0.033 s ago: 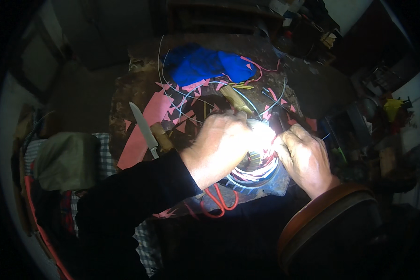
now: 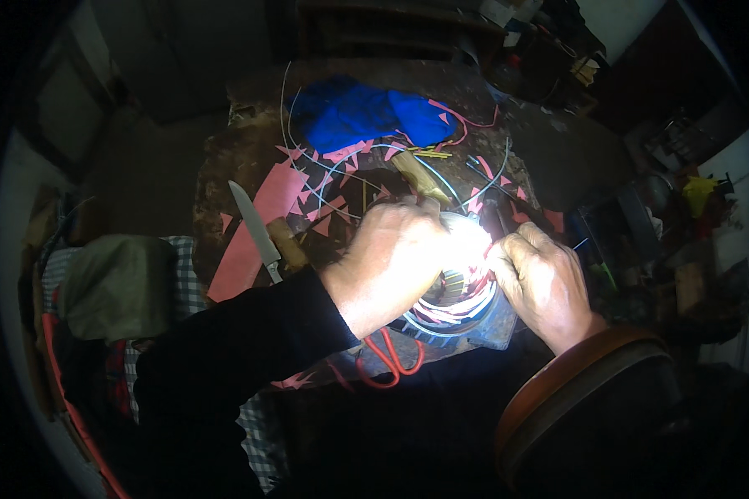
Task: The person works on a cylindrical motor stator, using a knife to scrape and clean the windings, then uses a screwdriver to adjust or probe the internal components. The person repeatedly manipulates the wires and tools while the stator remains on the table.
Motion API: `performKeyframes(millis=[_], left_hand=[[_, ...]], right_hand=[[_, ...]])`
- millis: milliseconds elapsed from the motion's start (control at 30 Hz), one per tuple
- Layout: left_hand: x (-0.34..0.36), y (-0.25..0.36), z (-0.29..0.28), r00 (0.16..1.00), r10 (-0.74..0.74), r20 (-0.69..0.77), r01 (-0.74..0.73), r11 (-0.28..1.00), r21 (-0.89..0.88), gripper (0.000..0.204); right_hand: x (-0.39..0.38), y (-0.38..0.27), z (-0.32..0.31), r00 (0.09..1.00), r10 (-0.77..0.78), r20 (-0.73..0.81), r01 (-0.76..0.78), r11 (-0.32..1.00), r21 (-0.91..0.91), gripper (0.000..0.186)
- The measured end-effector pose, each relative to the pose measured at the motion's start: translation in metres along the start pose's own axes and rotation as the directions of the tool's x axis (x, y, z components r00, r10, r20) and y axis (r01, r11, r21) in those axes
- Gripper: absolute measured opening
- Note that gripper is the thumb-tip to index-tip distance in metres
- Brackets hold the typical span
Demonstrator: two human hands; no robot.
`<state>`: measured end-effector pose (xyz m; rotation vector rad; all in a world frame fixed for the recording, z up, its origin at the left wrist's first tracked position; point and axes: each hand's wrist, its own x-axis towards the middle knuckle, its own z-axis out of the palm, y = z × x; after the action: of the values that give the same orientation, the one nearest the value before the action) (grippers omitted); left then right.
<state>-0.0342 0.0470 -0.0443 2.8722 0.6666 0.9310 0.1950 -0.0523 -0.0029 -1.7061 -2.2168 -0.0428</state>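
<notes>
A motor stator [image 2: 451,314] wound with white and pink-wrapped coils sits near the front edge of the bench, in a bright pool of light. Across its far left rim lies my left hand [image 2: 395,258], knuckles bent; glare hides the fingertips and whatever they grip. At the right rim, my right hand [image 2: 543,279] is closed in a pinch beside the coils. What is between its fingertips is washed out, and a thin pale strand [image 2: 582,244] shows behind that hand. Red-handled scissors [image 2: 391,363] lie just in front of the stator, partly hidden.
Left of my hands, a knife [image 2: 254,223] rests by a pink insulation sheet [image 2: 240,259] and a wooden block [image 2: 288,244]. Pink scraps, loose pale wires and another wood piece [image 2: 419,176] lie beyond the stator. A blue cloth [image 2: 366,112] is farther back.
</notes>
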Motion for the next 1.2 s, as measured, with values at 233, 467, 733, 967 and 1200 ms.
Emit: performKeyframes(millis=[233, 467, 733, 967, 1200], left_hand=[[0.003, 0.002, -0.004, 0.996, -0.049, 0.075, 0.046, 0.998, 0.039, 0.019], [0.001, -0.001, 0.002, 0.986, -0.093, 0.141, 0.078, 0.991, 0.108, 0.016], [0.001, -0.005, 0.001, 0.969, -0.111, 0.221, 0.099, 0.993, 0.064, 0.008], [0.008, 0.002, -0.001, 0.978, -0.146, 0.149, 0.151, 0.988, -0.018, 0.010], [0.014, 0.008, -0.010, 0.951, -0.184, 0.247, 0.174, 0.983, 0.060, 0.011]], right_hand=[[0.014, -0.003, -0.012, 0.998, 0.008, 0.065, -0.016, 0.992, 0.125, 0.009], [0.001, 0.003, -0.049, 0.957, 0.246, -0.154, -0.147, 0.869, 0.472, 0.004], [-0.100, 0.048, -0.071, 0.833, 0.302, 0.463, -0.506, 0.754, 0.418, 0.011], [-0.160, 0.084, 0.051, 0.865, 0.486, 0.126, -0.500, 0.857, 0.122, 0.009], [-0.145, 0.080, 0.093, 0.940, 0.336, 0.053, -0.339, 0.918, 0.205, 0.013]])
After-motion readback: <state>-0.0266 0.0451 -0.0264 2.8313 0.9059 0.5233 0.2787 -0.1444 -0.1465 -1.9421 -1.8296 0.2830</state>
